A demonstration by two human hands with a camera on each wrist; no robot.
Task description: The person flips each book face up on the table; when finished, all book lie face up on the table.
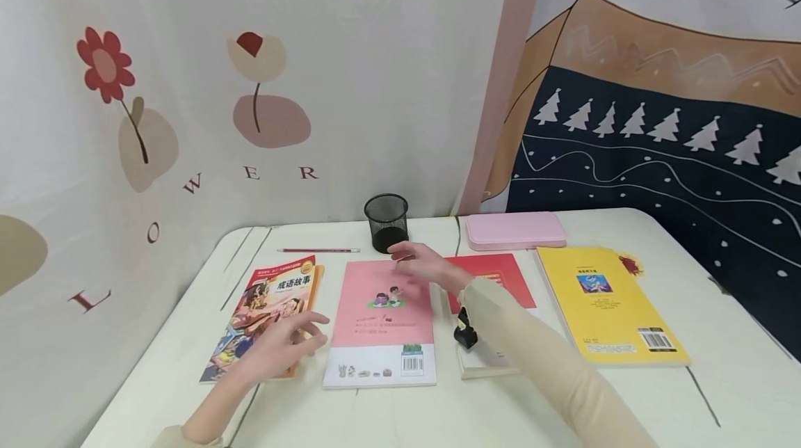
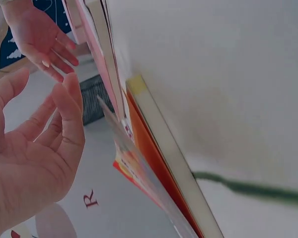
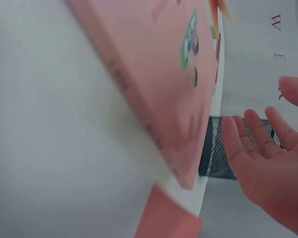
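My left hand (image 1: 284, 347) hovers over the lower right part of a colourful comic-style storybook (image 1: 269, 309), fingers loosely bent and holding nothing. In the left wrist view an orange-edged book (image 2: 154, 153) shows beneath the storybook. My right hand (image 1: 422, 266) hangs above the upper right corner of a pink and white book (image 1: 382, 309), its fingers relaxed around nothing. Just beyond those fingertips stands a black mesh pen holder (image 1: 386, 215). Partly hidden behind my right forearm lies a red and white book (image 1: 494, 270).
A yellow book (image 1: 610, 309) lies at the right. Behind it sits a pink pencil case (image 1: 516, 231). A pencil (image 1: 319, 250) rests left of the pen holder. All are on a white table (image 1: 388, 420), with printed curtains (image 1: 375, 86) behind its back edge.
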